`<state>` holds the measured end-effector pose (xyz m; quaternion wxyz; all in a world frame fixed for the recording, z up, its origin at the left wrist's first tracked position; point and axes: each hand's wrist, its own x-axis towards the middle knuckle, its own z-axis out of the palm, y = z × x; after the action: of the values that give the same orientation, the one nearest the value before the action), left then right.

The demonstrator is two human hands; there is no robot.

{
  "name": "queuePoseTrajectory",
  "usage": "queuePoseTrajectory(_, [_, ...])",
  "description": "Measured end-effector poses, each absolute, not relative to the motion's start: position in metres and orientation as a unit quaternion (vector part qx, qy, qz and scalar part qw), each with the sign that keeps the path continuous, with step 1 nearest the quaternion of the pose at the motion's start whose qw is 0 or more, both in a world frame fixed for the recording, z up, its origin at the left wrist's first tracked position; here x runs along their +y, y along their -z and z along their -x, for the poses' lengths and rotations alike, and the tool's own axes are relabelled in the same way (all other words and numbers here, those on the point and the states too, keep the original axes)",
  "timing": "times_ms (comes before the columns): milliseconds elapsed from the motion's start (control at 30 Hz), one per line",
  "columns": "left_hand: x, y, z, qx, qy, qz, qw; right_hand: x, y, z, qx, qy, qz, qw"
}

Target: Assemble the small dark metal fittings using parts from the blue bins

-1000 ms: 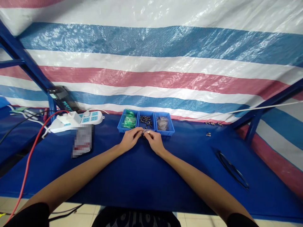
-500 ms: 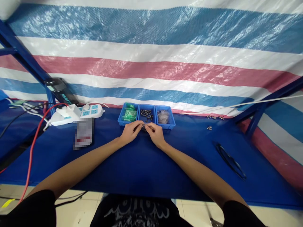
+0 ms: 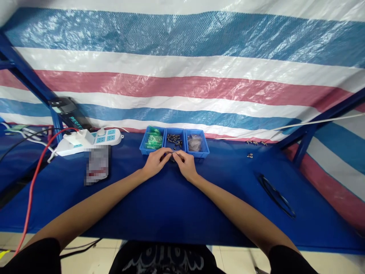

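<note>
My left hand point(image 3: 155, 163) and my right hand point(image 3: 185, 164) meet at the fingertips in front of the middle blue bin point(image 3: 184, 133). Both are closed in a pinch, and whatever small piece lies between the fingers is too small and too covered to name. Small dark metal fittings point(image 3: 175, 139) lie in that middle bin. Green plastic pieces point(image 3: 154, 139) fill the left bin point(image 3: 144, 148). Clear plastic pieces or little bags point(image 3: 194, 143) are in the right bin point(image 3: 203, 154).
At the left stand a white power strip point(image 3: 110, 137) with a red cable point(image 3: 33, 180), a black bottle point(image 3: 70, 112) and a blurred packet point(image 3: 98, 163). To the right lie eyeglasses point(image 3: 276, 196) and small metal fittings point(image 3: 250, 155), with several more along the back edge. A striped sheet point(image 3: 182, 85) hangs behind.
The view has shifted slightly. Both hands stay together before the bins, and their fingertips have drawn a little closer.
</note>
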<state>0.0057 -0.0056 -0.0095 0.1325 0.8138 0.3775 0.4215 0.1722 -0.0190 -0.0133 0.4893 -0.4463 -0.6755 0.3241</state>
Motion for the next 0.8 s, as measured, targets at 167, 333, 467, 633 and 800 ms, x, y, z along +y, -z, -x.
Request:
queuePoseTrajectory(167, [-0.0052, 0.007, -0.0059, 0.351, -0.43, -0.823, 0.119, -0.0191, 0.0144, -0.1715, -0.666, -0.321, 0.459, 0.493])
queuePoseTrajectory(333, [-0.0056, 0.0105, -0.004, 0.361, -0.456, -0.805, 0.118, -0.0184, 0.0155, -0.1711, -0.686, -0.306, 0.444, 0.488])
queuePoseTrajectory(467, [-0.005, 0.0159, -0.002, 0.377, -0.487, -0.78, 0.111, -0.0187, 0.0158, -0.1714, -0.723, -0.326, 0.408, 0.452])
queuePoseTrajectory(633, [-0.0058, 0.0147, -0.0024, 0.395, -0.497, -0.761, 0.136, -0.0207, 0.0155, -0.1714, -0.727, -0.301, 0.415, 0.458])
queuePoseTrajectory(800, [-0.0088, 0.0135, -0.0038, 0.375, -0.486, -0.775, 0.148, -0.0211, 0.0141, -0.1719, -0.712, -0.286, 0.436, 0.471])
